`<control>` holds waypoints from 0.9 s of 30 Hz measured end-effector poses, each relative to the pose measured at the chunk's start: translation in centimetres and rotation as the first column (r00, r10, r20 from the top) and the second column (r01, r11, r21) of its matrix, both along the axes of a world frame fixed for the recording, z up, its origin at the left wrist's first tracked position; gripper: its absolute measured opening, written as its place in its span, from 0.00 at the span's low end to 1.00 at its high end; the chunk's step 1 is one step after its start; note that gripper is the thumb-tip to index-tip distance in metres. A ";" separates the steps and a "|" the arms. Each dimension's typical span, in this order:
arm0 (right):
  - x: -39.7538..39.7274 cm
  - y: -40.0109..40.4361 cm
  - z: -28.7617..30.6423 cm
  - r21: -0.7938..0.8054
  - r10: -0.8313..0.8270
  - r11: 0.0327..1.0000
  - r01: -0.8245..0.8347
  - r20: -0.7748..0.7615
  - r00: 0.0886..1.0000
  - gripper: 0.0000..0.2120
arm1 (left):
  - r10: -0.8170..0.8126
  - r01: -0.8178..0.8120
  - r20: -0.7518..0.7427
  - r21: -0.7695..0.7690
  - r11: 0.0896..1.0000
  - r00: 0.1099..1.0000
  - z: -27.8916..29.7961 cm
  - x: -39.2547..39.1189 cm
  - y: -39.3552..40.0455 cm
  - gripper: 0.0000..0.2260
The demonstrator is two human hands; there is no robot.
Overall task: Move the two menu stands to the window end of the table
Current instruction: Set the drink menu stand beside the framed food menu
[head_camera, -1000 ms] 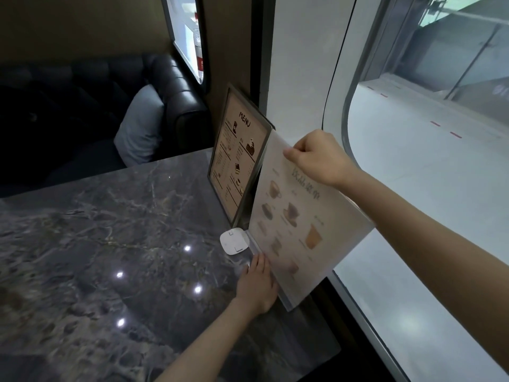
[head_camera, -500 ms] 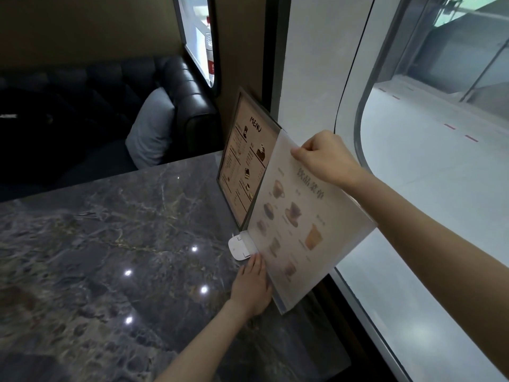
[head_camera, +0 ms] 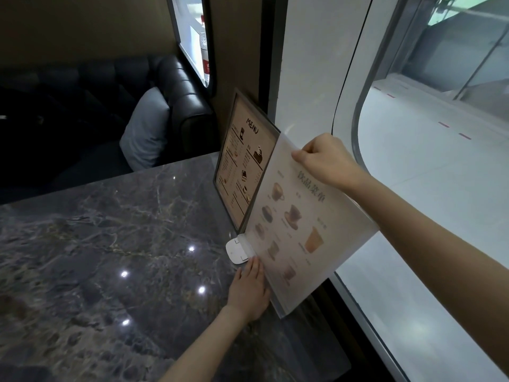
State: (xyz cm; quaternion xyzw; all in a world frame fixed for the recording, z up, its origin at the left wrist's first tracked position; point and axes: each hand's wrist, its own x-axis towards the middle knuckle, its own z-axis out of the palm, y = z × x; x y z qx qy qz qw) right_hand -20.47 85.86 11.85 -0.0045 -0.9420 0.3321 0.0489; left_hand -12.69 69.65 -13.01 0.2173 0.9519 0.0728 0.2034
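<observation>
Dark marble table (head_camera: 115,244), window (head_camera: 440,188) at its right end, black sofa (head_camera: 176,89) behind. Almost nothing changed since earlier: your right hand (head_camera: 327,161) still pinches the white menu stand's (head_camera: 303,232) top edge, your left hand (head_camera: 249,292) stays flat, fingers extended, against its base. Brown menu stand (head_camera: 243,164) upright beside it at the window end.

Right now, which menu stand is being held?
The white drinks stand: right hand grips its top edge, left hand at its base. The brown MENU stand stands untouched behind.
</observation>
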 end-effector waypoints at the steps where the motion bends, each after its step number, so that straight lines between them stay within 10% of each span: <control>1: 0.0 0.1 0.0 -0.002 -0.004 1.000 0.004 0.004 1.000 0.26 | 0.000 0.000 0.001 -0.001 1.000 1.000 0.0 0.0 0.0 0.28; 27: 0.3 -0.4 0.6 0.114 -0.027 0.993 0.030 -0.025 0.999 0.18 | 0.053 -0.069 0.077 0.229 0.971 0.996 1.6 -1.9 -0.8 0.22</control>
